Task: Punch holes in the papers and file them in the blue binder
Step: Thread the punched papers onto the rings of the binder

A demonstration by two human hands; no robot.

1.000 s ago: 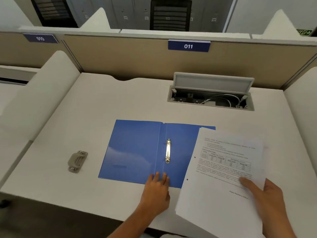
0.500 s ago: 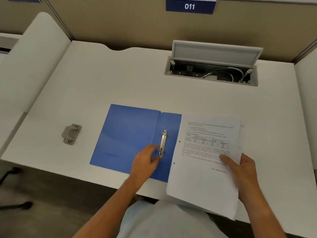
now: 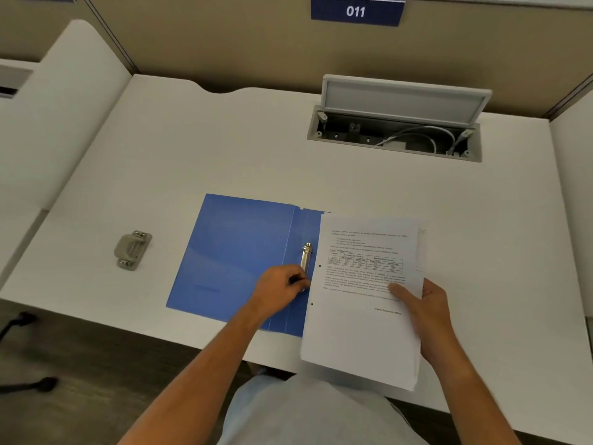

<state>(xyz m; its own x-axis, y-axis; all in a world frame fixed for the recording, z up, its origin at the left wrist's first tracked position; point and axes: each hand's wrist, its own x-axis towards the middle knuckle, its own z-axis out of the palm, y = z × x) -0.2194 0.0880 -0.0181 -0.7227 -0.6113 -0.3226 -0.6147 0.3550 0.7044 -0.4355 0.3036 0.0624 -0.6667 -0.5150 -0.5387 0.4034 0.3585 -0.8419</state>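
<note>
- papers [image 3: 369, 293]: white printed stack, two holes punched on its left edge, held by right hand [image 3: 426, 311] over binder's right half near counter's front edge; thumb on top, fingers pinching it.
- left hand [image 3: 279, 290] has moved from binder's bottom edge up to ring clip [image 3: 306, 260]; fingers curled on its lower end, probably opening it, grip partly hidden.
- blue binder [image 3: 237, 252]: glossy plastic, open flat, metal clip.
- grey hole punch [image 3: 132, 250] toward counter [image 3: 224, 149] left edge, idle.

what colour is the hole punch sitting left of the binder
The hole punch is a dull beige-grey with small metal fittings, clearest in the head view.
</note>
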